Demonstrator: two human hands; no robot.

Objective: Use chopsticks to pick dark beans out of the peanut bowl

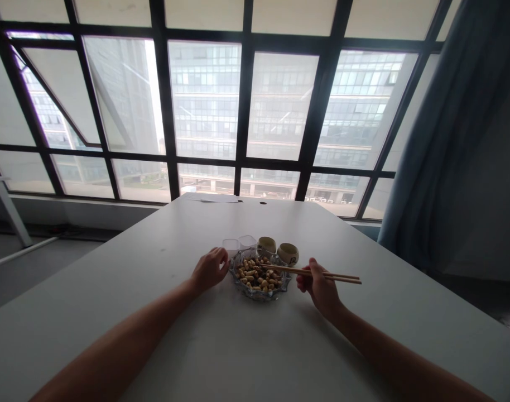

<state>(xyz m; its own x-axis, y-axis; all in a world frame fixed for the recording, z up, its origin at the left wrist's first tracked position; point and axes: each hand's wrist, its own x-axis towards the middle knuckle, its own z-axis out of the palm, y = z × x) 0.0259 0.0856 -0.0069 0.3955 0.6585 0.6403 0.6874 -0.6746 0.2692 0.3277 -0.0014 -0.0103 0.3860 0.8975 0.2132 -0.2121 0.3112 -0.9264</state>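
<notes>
A scalloped glass dish [243, 288] full of peanuts [257, 274] sits in the middle of the white table [221, 346]. My left hand [210, 269] rests on the table against the dish's left rim, fingers loosely curled, holding nothing. My right hand [320, 287] is closed on a pair of wooden chopsticks [342, 277] whose tips reach over the peanuts. Behind the dish stand two small clear plastic cups [239, 244] and two small beige ceramic cups [278, 249].
Some paper [208, 199] lies at the table's far edge, next to a small dark hole [263, 203]. Beyond are large black-framed windows [246, 111]. A blue-grey curtain [439, 139] hangs at the right. A white table leg [10, 215] stands at the far left.
</notes>
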